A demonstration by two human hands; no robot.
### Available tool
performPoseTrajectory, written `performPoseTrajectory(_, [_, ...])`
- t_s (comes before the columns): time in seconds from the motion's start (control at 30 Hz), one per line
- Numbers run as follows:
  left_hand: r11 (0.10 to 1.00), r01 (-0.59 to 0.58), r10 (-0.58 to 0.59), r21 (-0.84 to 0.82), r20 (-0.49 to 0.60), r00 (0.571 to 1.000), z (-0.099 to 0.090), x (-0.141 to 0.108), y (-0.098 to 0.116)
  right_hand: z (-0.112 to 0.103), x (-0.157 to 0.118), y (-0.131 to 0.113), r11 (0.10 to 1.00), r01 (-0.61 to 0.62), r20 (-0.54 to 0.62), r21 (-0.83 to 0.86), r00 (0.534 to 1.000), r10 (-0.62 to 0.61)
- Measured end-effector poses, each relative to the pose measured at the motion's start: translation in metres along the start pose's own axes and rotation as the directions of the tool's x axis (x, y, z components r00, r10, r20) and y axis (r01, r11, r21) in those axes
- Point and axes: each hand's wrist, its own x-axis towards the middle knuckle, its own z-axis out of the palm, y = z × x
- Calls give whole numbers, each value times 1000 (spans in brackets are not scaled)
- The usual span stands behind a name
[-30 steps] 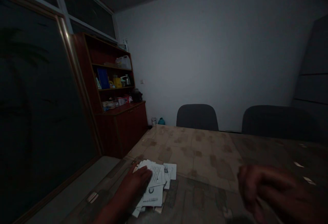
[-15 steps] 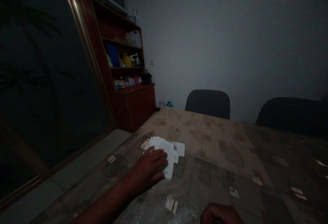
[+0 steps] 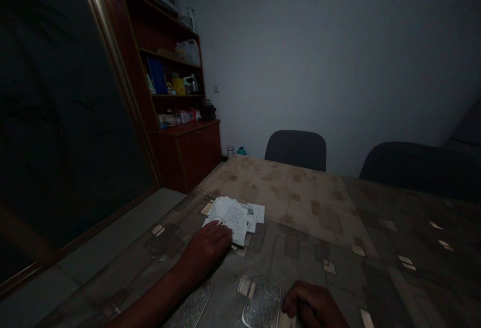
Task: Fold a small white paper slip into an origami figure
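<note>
Since the earlier frame, your left hand (image 3: 208,248) had drawn back toward you, uncovering more of the paper slips (image 3: 231,215), and your right hand (image 3: 310,303) had come further into view at the bottom. Your left hand was open, palm down, its fingers close together and gently bent, with the fingertips over the near edge of the slips. Your right hand was curled inward near the near side of the counter (image 3: 278,193), well apart from the slips; you could not tell whether it gripped anything.

The slips lay in a loose, overlapping pile on the patterned covering, in front of you and to the left. Some were fanned out toward the right, and the top ones showed printed lines and a small dark picture, too small to read.

Beyond the far edge you had a grey chair (image 3: 295,151), with a darker chair (image 3: 417,165) to its right, both before a pale wall (image 3: 319,67). To the left stood a reddish-brown cabinet (image 3: 199,152), its shelves holding a blue folder (image 3: 157,75), a yellow item (image 3: 179,86) and a kettle (image 3: 194,84). A teal container (image 3: 241,151) showed just past the counter's far left corner.
</note>
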Motion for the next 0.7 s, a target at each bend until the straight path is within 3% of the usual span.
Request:
performPoseTrajectory(0.13, [994,71,-78,-84,-82,994,-7,-5,4,-2,1,-2,1000,-14,15,-3,1000,14])
performPoseTrajectory(0.33, [934,256,-249,-250,59,967,-24,-14,17,0,0,-1,1000,-6,10,-6,1000,6])
performPoseTrajectory(0.4, [920,275,-270,-280,57,961,-30,-18,22,0,0,-1,1000,6,8,4,1000,-6])
performPoseTrajectory(0.57, [907,177,-199,-381,-18,980,-36,-20,50,-2,-10,-5,997,-55,-46,-47,998,53])
performPoseTrajectory(0.7, [886,-7,-43,-464,-96,994,-20,-6,90,-10,-26,-13,958,94,-71,-271,990,-118])
